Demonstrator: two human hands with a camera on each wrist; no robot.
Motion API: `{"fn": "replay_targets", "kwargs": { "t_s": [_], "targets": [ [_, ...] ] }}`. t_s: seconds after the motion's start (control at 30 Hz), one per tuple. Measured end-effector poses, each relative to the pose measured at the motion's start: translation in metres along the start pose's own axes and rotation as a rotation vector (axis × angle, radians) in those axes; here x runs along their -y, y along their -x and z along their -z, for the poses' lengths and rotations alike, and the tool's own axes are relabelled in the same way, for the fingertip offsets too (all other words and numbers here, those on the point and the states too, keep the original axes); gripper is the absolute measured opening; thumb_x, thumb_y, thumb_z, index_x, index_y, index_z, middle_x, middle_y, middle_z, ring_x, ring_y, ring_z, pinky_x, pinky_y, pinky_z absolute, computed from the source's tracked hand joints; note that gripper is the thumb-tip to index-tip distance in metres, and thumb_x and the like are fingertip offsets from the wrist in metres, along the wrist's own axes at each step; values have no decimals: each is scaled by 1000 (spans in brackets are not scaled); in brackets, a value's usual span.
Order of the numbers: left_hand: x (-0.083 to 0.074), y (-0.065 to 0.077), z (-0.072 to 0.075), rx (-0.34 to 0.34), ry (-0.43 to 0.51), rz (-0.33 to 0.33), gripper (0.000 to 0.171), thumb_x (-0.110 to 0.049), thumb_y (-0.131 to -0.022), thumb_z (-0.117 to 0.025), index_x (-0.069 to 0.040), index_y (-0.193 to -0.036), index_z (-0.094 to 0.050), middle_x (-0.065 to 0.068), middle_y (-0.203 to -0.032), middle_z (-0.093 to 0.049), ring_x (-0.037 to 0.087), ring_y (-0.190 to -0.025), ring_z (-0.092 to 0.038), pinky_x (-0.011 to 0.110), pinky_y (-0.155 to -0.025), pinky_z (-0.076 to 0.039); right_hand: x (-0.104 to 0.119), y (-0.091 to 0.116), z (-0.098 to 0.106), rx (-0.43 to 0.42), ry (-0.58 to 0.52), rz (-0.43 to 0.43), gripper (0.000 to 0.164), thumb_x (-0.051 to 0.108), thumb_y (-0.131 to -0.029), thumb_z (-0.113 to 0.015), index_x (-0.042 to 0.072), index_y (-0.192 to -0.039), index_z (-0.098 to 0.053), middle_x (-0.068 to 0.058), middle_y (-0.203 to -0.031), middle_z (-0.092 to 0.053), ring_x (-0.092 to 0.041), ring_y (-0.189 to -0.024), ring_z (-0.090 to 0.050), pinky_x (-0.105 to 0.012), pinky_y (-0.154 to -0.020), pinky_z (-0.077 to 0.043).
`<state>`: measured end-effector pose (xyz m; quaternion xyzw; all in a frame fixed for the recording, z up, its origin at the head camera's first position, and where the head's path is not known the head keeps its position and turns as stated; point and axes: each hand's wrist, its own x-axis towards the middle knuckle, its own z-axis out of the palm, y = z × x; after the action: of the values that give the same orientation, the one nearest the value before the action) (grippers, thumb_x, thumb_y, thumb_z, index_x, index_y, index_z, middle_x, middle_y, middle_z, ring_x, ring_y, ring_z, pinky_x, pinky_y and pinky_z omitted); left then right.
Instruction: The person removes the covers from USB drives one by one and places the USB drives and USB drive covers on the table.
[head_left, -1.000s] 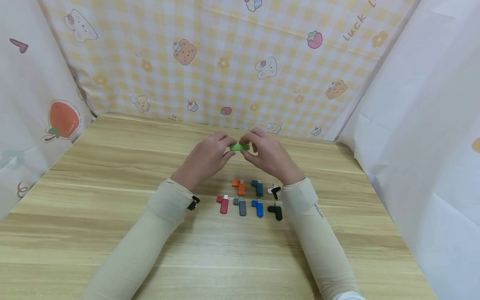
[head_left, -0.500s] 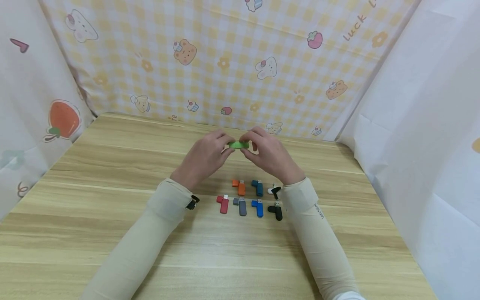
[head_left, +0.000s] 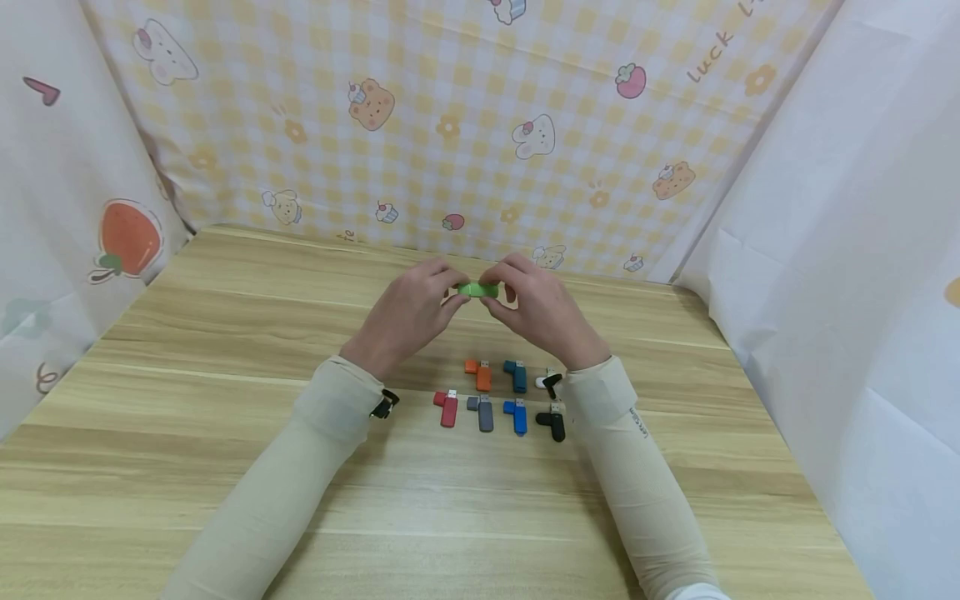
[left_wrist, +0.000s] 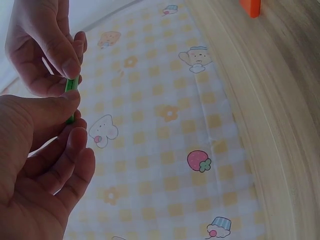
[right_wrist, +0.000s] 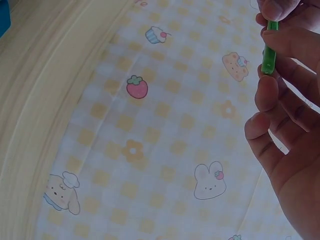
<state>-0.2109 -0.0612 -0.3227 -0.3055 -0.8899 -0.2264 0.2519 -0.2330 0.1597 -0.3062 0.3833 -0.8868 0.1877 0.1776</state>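
Observation:
Between both hands, raised above the far part of the table, is a slim green USB stick [head_left: 477, 290]. My left hand [head_left: 411, 312] pinches its left end between thumb and fingers. The other end is pinched by my right hand [head_left: 542, 312] in the same way. A thin seam crosses the stick near the left fingertips. In the left wrist view, the green stick [left_wrist: 71, 86] shows edge-on between the two thumbs, and fingers cover much of it. The right wrist view shows the stick's rounded green end [right_wrist: 269, 62] under the right thumb.
Uncapped USB sticks lie in two rows on the wooden table [head_left: 225, 467]: orange [head_left: 483, 377], teal [head_left: 519, 377] and a white-and-black one [head_left: 551, 383] behind; red [head_left: 448, 410], grey [head_left: 485, 413], blue [head_left: 520, 417] and black [head_left: 557, 423] in front. A checked curtain [head_left: 450, 167] hangs behind.
The green stick and both hands rose very slightly at first and then stayed almost still. A thin seam now shows on the stick. The sticks on the table have not moved.

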Motion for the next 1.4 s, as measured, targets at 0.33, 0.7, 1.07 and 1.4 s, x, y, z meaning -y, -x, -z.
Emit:
{"fn": "replay_targets", "kwargs": {
  "t_s": [0.33, 0.7, 1.07, 1.4],
  "targets": [
    [-1, 0, 0, 1, 24, -12, 23, -10, -99, -80, 4, -117, -79, 16, -110, -75, 24, -89, -72, 33, -84, -66, -2, 0, 1, -6, -5, 9, 18, 12, -98, -81, 6, -115, -76, -7, -110, -71, -29, -84, -64, -29, -70, -51],
    [-1, 0, 0, 9, 42, -9, 23, -9, -98, -80, 4, -117, -79, 16, -109, -75, 25, -91, -72, 34, -87, -66, -3, 0, 1, -8, -11, 24, 17, 11, -97, -82, 7, -114, -77, -7, -111, -71, -25, -84, -62, -29, -71, -53],
    [-2, 0, -1, 3, 53, 23, 23, -9, -99, -79, 4, -118, -78, 16, -110, -76, 25, -92, -72, 34, -86, -66, -3, 0, 2, -6, -6, 15, 18, 13, -98, -82, 7, -114, -77, -6, -110, -72, -19, -84, -60, -28, -70, -52],
    [-2, 0, 1, 10, 75, 19, 21, -7, -99, -78, 4, -117, -78, 16, -110, -75, 25, -93, -72, 34, -88, -66, -3, 0, 2, -3, -14, 15, 19, 11, -96, -83, 7, -114, -77, -6, -110, -72, -20, -83, -60, -29, -70, -52]
  ]
}}
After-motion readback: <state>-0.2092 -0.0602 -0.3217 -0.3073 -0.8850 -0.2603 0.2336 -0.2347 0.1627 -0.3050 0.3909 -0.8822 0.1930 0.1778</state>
